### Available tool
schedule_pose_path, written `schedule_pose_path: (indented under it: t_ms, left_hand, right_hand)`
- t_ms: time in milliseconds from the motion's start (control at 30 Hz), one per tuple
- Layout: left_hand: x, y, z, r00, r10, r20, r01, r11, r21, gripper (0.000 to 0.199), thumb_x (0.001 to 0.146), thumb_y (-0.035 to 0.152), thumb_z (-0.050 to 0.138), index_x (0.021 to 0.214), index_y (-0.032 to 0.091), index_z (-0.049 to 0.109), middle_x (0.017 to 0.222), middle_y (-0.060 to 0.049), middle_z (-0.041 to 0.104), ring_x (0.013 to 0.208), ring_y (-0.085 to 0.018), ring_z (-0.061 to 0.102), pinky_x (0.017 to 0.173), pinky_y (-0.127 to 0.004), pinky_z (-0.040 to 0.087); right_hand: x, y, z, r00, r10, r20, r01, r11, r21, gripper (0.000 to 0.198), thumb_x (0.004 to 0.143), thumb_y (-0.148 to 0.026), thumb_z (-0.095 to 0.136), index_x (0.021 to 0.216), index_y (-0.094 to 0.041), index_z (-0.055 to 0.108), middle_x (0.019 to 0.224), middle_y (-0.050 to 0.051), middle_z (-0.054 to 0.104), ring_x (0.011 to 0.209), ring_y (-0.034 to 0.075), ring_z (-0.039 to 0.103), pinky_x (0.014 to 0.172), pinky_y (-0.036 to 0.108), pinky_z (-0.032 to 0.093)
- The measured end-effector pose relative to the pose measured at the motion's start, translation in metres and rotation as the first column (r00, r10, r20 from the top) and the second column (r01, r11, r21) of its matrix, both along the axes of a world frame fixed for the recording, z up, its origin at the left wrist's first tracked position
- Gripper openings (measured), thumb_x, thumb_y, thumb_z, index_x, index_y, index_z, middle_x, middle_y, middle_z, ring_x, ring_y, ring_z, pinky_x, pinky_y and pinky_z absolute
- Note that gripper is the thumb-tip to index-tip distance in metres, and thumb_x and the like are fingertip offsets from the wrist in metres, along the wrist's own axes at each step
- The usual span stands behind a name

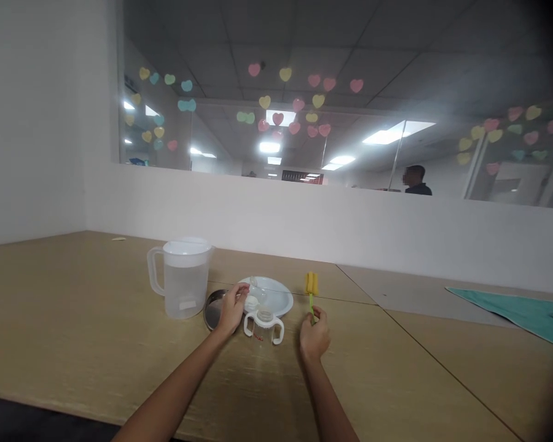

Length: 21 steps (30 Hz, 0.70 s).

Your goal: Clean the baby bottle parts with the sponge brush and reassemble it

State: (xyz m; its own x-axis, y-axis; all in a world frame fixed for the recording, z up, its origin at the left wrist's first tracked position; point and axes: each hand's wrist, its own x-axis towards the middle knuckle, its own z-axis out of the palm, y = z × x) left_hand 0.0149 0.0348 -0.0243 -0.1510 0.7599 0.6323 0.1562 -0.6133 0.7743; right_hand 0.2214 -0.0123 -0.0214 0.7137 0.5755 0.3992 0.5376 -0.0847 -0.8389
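My right hand (pixel 315 334) is closed around the green handle of a bottle brush (pixel 311 285), its yellow sponge head pointing up and away. My left hand (pixel 233 309) has its fingers curled at the side of a baby bottle top (pixel 252 299), a white ring with a clear dome, and appears to grip it; the thumb side is partly hidden. Between my hands a clear baby bottle (pixel 264 315) with two white handles stands upright and uncapped on the table. Behind it lies a white plate (pixel 280 301). A round metal dish (pixel 212 312) sits partly behind my left hand.
A large translucent pitcher (pixel 186 282) with a handle stands to the left on the wooden table (pixel 96 331). On the right lies a teal cloth (pixel 520 313). A white wall with a window rises behind the table; a person (pixel 417 181) is beyond the glass.
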Motion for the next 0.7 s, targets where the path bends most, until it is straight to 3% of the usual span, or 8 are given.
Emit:
schedule_pose_path:
  t_ms: [200, 367, 467, 600, 700]
  left_hand:
    - [0.001, -0.002, -0.001, 0.999, -0.006, -0.034, 0.005, 1.000, -0.015, 0.026, 0.085, 0.040, 0.048, 0.090, 0.018, 0.060, 0.088, -0.007, 0.070, 0.085, -0.019, 0.066, 0.077, -0.030, 0.049]
    - [0.004, -0.004, -0.001, 1.000, -0.005, -0.004, 0.005, 1.000, -0.021, 0.032, 0.085, 0.039, 0.051, 0.109, 0.017, 0.052, 0.090, -0.007, 0.072, 0.085, -0.019, 0.067, 0.079, -0.031, 0.049]
    - [0.004, -0.006, 0.001, 0.999, -0.032, -0.027, 0.032, 0.999, -0.026, 0.030, 0.085, 0.039, 0.050, 0.104, 0.017, 0.058, 0.095, -0.009, 0.071, 0.090, -0.020, 0.067, 0.080, -0.030, 0.049]
    - [0.002, -0.006, 0.001, 0.998, -0.025, -0.059, 0.023, 0.999, -0.032, 0.026, 0.085, 0.036, 0.048, 0.094, 0.017, 0.063, 0.089, -0.007, 0.071, 0.083, -0.019, 0.066, 0.075, -0.028, 0.050]
    - [-0.001, -0.004, -0.001, 0.997, 0.040, -0.071, -0.041, 0.999, -0.018, 0.024, 0.083, 0.035, 0.051, 0.090, 0.017, 0.064, 0.087, -0.006, 0.069, 0.075, -0.018, 0.065, 0.070, -0.028, 0.050]
  right_hand:
    - [-0.004, 0.001, -0.006, 0.969, 0.101, 0.223, -0.110, 0.994, 0.027, 0.043, 0.087, -0.037, 0.036, 0.113, -0.014, 0.063, 0.100, 0.013, 0.069, 0.083, 0.022, 0.063, 0.068, 0.028, 0.041]
    - [-0.007, 0.001, -0.012, 0.803, 0.220, 0.555, -0.332, 0.937, 0.109, 0.043, 0.091, -0.036, 0.034, 0.105, -0.014, 0.068, 0.093, 0.012, 0.070, 0.082, 0.018, 0.063, 0.073, 0.025, 0.043]
    - [-0.006, -0.001, -0.010, 0.704, 0.254, 0.664, -0.410, 0.908, 0.088, 0.040, 0.093, -0.033, 0.034, 0.109, -0.017, 0.068, 0.082, 0.010, 0.070, 0.077, 0.017, 0.062, 0.072, 0.025, 0.043]
    - [-0.002, -0.002, -0.008, 0.613, 0.259, 0.746, -0.449, 0.892, 0.059, 0.036, 0.092, -0.024, 0.037, 0.114, -0.022, 0.066, 0.093, 0.008, 0.069, 0.084, 0.017, 0.060, 0.078, 0.026, 0.042]
    - [0.004, 0.002, -0.010, 0.604, 0.190, 0.774, -0.395, 0.915, 0.084, 0.036, 0.090, -0.018, 0.039, 0.114, -0.022, 0.066, 0.094, 0.007, 0.069, 0.086, 0.018, 0.058, 0.083, 0.029, 0.041]
